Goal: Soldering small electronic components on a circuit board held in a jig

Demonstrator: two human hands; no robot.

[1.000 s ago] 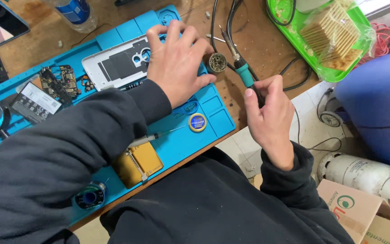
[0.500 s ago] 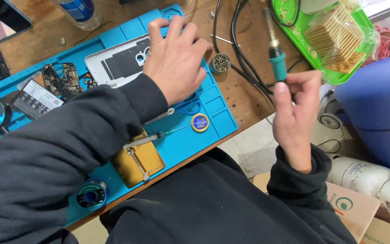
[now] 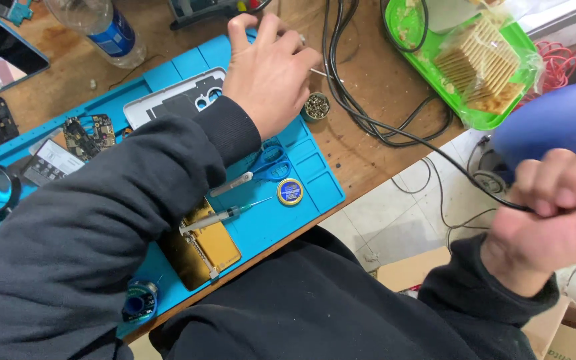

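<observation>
Head view: we see our left hand (image 3: 268, 77) pinching a thin metal pin (image 3: 321, 73) above the blue mat (image 3: 315, 173) on the bench (image 3: 375, 80); our right hand (image 3: 555, 207), blurred off the bench edge, is closed around a black cable (image 3: 448, 160).

Bright blue work mat (image 3: 315, 173) spreads over the brown wooden table (image 3: 375, 80). On it sit blue-handled scissors (image 3: 271, 163), a round tin (image 3: 290, 192) in blue and yellow, a gold-coloured flat part (image 3: 201, 247) near the mat's front edge, and a white phone frame (image 3: 168, 103) with dark cut-outs. Black sleeve (image 3: 101, 220) runs across the mat. Black cables (image 3: 368, 113) loop toward the table's right edge. There, a green tray (image 3: 435, 73) holds pale tan crackers (image 3: 478, 63). Far-left corner: clear bottle (image 3: 101, 30) with a blue label.
</observation>
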